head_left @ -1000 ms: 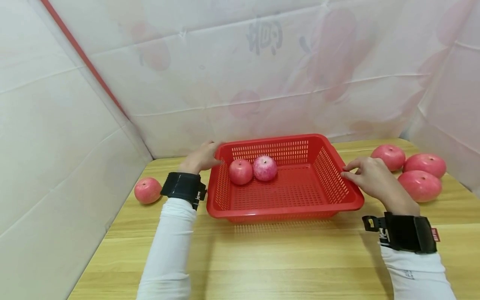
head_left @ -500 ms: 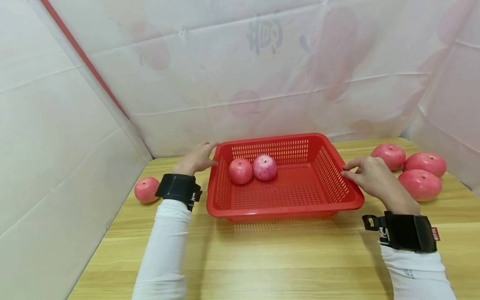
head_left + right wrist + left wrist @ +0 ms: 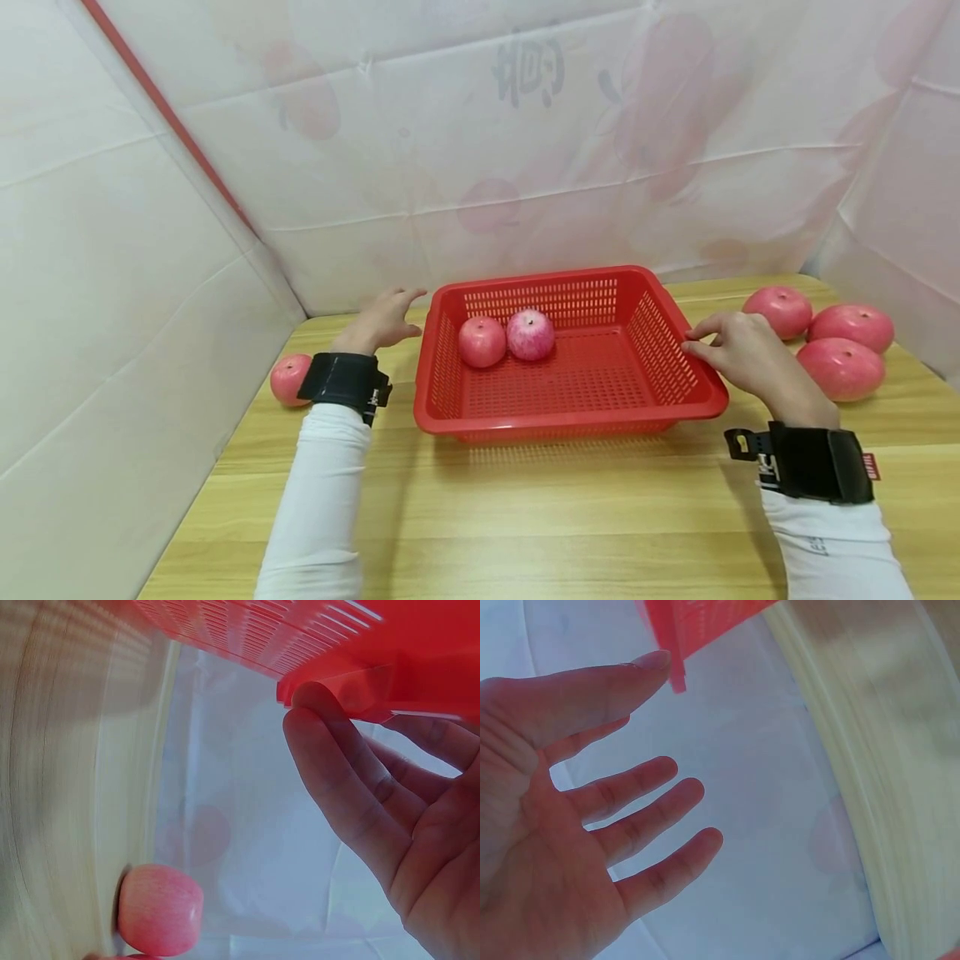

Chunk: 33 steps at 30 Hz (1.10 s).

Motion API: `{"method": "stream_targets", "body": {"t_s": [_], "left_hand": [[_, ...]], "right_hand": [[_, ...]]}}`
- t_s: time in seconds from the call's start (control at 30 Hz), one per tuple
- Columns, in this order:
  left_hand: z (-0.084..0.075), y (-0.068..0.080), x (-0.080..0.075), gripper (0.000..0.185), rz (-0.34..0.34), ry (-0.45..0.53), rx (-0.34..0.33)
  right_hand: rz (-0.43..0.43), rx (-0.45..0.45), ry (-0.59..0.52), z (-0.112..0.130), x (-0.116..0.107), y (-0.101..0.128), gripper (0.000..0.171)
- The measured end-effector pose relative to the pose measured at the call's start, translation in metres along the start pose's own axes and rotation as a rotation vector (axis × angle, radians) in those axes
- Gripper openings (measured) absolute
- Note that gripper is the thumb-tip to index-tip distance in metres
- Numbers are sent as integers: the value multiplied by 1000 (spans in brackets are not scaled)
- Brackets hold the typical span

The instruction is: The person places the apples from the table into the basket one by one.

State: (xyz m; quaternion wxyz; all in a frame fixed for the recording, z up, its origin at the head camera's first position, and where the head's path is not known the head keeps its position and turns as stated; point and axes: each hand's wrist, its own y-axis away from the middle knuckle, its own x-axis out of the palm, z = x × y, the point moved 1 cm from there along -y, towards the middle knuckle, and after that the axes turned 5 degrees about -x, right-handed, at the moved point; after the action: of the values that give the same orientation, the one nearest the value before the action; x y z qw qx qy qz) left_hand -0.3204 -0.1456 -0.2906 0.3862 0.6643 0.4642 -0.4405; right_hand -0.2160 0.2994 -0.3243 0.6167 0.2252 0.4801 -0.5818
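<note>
A red plastic basket point(image 3: 551, 425) with slotted walls sits mid-table in the head view. Inside it, toward the left, a pink-red apple point(image 3: 482, 342) and a streaked, paler apple point(image 3: 531, 335) lie side by side. My right hand point(image 3: 742, 354) pinches the rim at the basket's right side; the right wrist view shows its fingertips point(image 3: 319, 727) right at that edge. Left of the basket, my left hand point(image 3: 377, 323) is held in the air, fingers spread and holding nothing. A gap separates it from the basket's left rim in the head view. Partly behind the left wrist strap is another apple point(image 3: 289, 380).
Several pink-red apples point(image 3: 840, 369) are grouped on the right, beyond my right hand. The wooden table point(image 3: 555, 517) meets a pale printed cloth wall point(image 3: 360, 167) at the back, with similar walls on both sides.
My left hand has drawn away leftward from the basket's left rim, and its wrist strap now covers more of the left apple. My right hand stays on the rim; the basket has hardly moved.
</note>
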Motion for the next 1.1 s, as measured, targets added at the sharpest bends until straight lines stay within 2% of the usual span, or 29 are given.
{"method": "stream_targets", "body": {"t_s": [0.13,0.33,0.47,0.77,1.1], "left_hand": [[7,2,1,67,9,12,-11],[19,5,3,66,8,-4,20],[27,7,4,65,5,-18,17],[43,13,8,62,-30,-11,33],[54,19,10,62,-27,-5,23]], "right_hand": [[-3,-4,9,0,0,0,20],[12,8,-6,0,0,1,22],[9,11,-2,0,1,0,22],[0,5,-5,0,1,0,21],[8,15,-5,-1,1,0,23]]}}
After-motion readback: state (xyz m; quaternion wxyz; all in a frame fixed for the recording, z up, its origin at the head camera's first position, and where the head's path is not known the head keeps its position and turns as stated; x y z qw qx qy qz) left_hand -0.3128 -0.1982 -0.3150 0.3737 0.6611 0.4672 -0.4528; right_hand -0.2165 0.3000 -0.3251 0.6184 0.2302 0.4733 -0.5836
